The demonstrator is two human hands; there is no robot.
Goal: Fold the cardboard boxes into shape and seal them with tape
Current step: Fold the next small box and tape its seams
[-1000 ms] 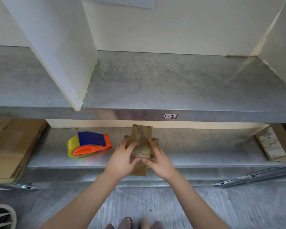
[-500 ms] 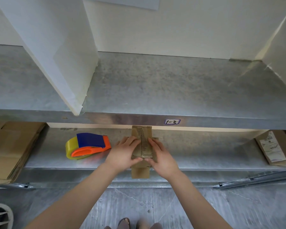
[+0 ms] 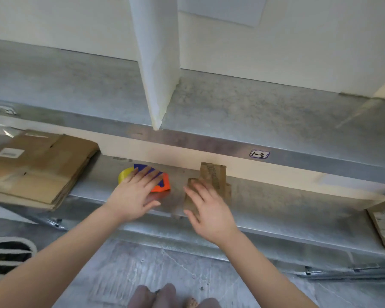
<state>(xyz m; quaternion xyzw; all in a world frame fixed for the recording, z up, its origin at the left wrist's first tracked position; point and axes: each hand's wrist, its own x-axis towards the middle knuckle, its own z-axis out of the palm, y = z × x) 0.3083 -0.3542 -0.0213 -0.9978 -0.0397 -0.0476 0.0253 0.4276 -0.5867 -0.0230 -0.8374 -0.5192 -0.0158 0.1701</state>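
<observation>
At the far left of the shelf (image 3: 276, 207) lies a stack of flattened cardboard (image 3: 40, 170), more boxes to be done. Just right of it my left hand (image 3: 133, 196) is spread over the tape dispenser (image 3: 162, 187), its fingers (image 3: 146, 176) straight across the blue and orange body. Nothing is curled round it, and I cannot tell whether they touch it or hover just above. Further right, my right hand (image 3: 209, 210) lies flat on the small cardboard box (image 3: 212, 174), fingers extended and pressing its near side down on the shelf, with one flap pointing toward the back, below the "1-3" label (image 3: 259, 154). I judge the folding of this box about done and the sealing just starting. Next, the left fingers must close round the dispenser and carry it across, while the right hand pins the flaps so the seam cannot spring open.
</observation>
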